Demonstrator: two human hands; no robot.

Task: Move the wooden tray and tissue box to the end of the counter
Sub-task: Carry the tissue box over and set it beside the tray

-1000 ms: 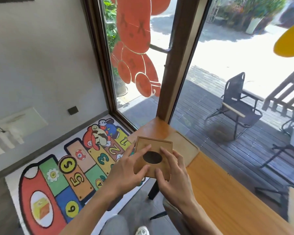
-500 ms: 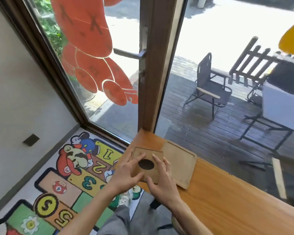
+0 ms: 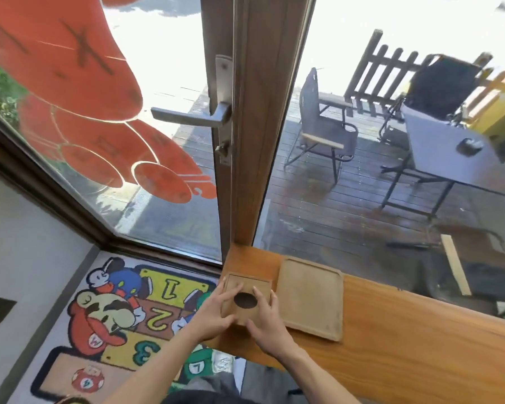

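Observation:
A square wooden tissue box [image 3: 249, 284] with a dark oval hole in its lid stands at the left end of the orange wooden counter [image 3: 405, 345]. My left hand [image 3: 216, 312] grips its left side and my right hand [image 3: 267, 319] grips its right and near side, fingers over the lid. A flat wooden tray [image 3: 309, 298] with a raised rim lies on the counter just right of the box, close beside it. No tissue shows in the hole.
A brown wooden window post [image 3: 263, 126] rises at the counter's far left corner, beside a glass door with a metal handle [image 3: 196, 118]. Below the counter's left end lies a cartoon number mat [image 3: 123, 325]. Chairs and a table stand outside on the deck.
Both hands have carried the tissue box forward and down onto the counter's left end beside the tray. My view has moved closer to the window.

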